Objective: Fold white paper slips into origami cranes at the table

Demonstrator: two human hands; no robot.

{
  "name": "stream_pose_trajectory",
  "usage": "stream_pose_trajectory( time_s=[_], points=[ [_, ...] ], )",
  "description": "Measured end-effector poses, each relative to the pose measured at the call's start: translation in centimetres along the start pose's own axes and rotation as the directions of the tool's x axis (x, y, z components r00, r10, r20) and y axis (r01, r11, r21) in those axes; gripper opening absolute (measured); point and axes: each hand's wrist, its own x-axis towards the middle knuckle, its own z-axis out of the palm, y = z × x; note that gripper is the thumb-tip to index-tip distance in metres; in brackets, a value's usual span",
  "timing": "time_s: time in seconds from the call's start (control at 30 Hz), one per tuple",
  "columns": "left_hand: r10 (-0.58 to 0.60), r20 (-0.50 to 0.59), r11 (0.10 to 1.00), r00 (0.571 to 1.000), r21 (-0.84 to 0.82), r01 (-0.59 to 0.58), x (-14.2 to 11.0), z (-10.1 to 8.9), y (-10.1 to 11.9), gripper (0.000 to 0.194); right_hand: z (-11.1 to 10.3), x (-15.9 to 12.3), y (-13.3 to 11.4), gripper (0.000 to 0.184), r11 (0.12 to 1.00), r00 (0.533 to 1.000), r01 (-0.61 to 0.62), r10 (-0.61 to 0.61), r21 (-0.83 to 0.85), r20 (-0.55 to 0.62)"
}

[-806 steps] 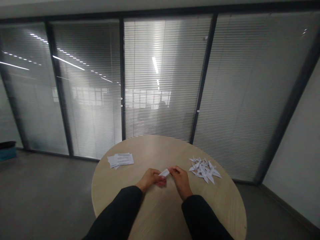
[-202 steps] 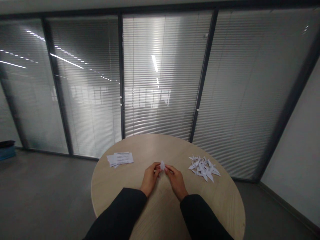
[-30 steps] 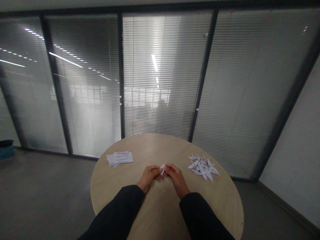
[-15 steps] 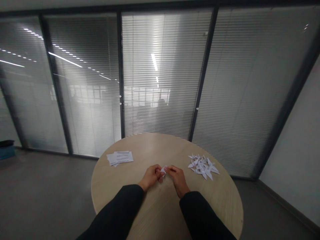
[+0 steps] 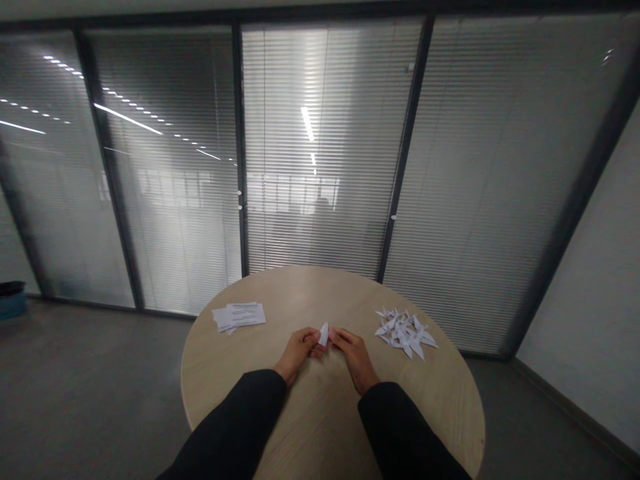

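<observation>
A small piece of folded white paper (image 5: 324,335) stands with its point up between my hands, near the middle of the round table. My left hand (image 5: 299,351) pinches it from the left side. My right hand (image 5: 353,350) holds it from the right, fingertips against the paper. The lower part of the fold is hidden by my fingers. To the right of my right hand lies a loose pile of folded, pointed white paper shapes (image 5: 404,332), probably origami cranes. Printed paper slips (image 5: 239,315) form a small stack beyond my left hand.
The round light-wood table (image 5: 320,287) has a curved far edge close beyond the paper pile and slips. Behind it stands a glass partition with blinds (image 5: 320,167), a dim figure of a person (image 5: 323,223) beyond it. A blue bin (image 5: 13,304) sits on the floor far left.
The paper has gone from a flat, sideways strip to a narrow fold standing upright between my fingertips. My hands stay close together at the table's middle.
</observation>
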Motion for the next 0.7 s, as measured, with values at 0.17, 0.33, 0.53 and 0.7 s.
stream_pose_trajectory(
  time_s=[0.17,0.33,0.53,0.7],
  points=[
    [-0.006,-0.048,0.999,0.999,-0.037,0.004,-0.06,0.01,0.13,0.041,0.12,-0.19,-0.39,0.039,1.0,0.999,-0.005,0.005,-0.01,0.036],
    [-0.004,-0.044,1.0,0.999,-0.029,0.002,-0.18,0.1,0.34,0.04,0.08,-0.27,-0.52,0.035,1.0,1.0,-0.004,0.005,-0.022,0.02],
    [-0.004,-0.044,1.0,0.999,-0.029,0.003,-0.1,0.06,0.24,0.042,0.04,-0.1,-0.2,0.036,0.999,1.0,0.01,-0.009,-0.039,0.022],
    [-0.017,-0.045,0.999,0.999,-0.043,0.015,-0.09,0.08,0.21,0.044,0.05,-0.08,-0.18,0.036,0.999,0.999,0.017,-0.016,-0.043,0.028]
  ],
)
